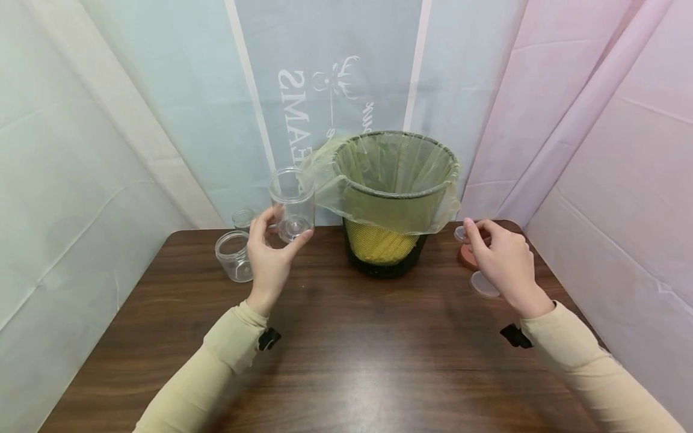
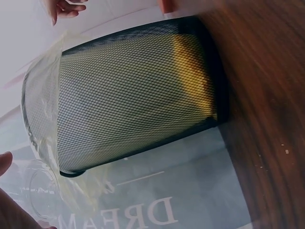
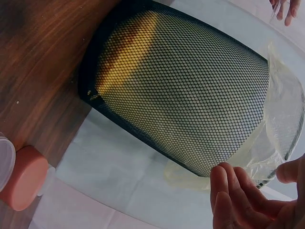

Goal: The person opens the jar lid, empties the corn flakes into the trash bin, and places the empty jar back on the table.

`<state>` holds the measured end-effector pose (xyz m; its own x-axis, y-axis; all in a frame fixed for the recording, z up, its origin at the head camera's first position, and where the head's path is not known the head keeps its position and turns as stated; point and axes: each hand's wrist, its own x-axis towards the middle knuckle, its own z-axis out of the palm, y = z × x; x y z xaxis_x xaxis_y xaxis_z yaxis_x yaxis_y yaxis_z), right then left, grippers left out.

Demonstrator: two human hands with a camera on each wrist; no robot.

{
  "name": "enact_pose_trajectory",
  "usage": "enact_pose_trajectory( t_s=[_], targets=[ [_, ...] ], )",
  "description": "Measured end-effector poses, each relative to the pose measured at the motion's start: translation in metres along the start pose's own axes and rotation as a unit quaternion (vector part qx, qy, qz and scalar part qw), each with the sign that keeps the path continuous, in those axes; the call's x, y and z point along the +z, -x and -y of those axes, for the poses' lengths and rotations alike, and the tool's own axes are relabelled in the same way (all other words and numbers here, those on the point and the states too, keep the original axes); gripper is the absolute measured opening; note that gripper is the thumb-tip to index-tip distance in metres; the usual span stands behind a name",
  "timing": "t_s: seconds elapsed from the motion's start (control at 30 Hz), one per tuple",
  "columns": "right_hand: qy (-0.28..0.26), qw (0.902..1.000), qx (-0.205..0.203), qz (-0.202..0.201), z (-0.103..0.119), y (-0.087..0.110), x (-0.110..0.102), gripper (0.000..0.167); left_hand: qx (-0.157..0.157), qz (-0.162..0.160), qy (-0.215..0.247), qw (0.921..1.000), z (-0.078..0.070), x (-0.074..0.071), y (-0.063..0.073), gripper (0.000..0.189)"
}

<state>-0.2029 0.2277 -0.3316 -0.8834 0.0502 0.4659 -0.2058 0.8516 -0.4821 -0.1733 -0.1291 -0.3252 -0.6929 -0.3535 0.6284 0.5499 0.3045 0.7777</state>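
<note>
My left hand grips a clear plastic jar, raised off the table with its mouth up and no lid on it. In the left wrist view only part of this jar shows, by the fingers at the lower left. My right hand hovers over the lids on the right, fingers loosely bent. From the right wrist view, a gap shows between the thumb and the fingers, with nothing in it. Near it lie a reddish lid, a clear lid and another small clear lid.
A black mesh wastebasket stands at the back middle, with a pale yellow bag folded over its rim. Two more clear jars, one nearer and one smaller behind, stand left of it. Fabric walls enclose the wooden table.
</note>
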Motion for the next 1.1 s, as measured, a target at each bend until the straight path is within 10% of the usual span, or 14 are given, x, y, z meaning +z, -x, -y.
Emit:
enact_pose_trajectory(
  t_s=[1.1],
  targets=[
    [0.032, 0.9988, 0.025, 0.028, -0.033, 0.028, 0.020, 0.047, -0.096, 0.055, -0.076, 0.9910, 0.032, -0.039, 0.028, 0.060]
  ],
)
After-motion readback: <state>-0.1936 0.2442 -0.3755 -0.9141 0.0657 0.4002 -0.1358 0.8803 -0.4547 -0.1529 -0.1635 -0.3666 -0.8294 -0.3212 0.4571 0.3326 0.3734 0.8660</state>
